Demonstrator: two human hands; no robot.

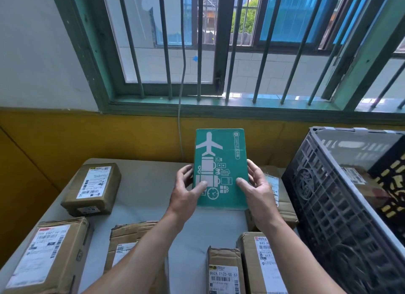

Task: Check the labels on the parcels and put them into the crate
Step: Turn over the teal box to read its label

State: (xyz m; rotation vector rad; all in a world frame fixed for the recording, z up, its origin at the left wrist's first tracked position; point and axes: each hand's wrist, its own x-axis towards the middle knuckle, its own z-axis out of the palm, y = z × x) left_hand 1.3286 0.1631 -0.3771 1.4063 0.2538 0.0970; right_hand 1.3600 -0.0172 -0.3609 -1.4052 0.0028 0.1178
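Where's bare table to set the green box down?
Grey table: open strip between the far-left brown parcel and the hands holding the green airplane-print box, running toward the near edge. Crowded along the near edge and beside the dark plastic crate.
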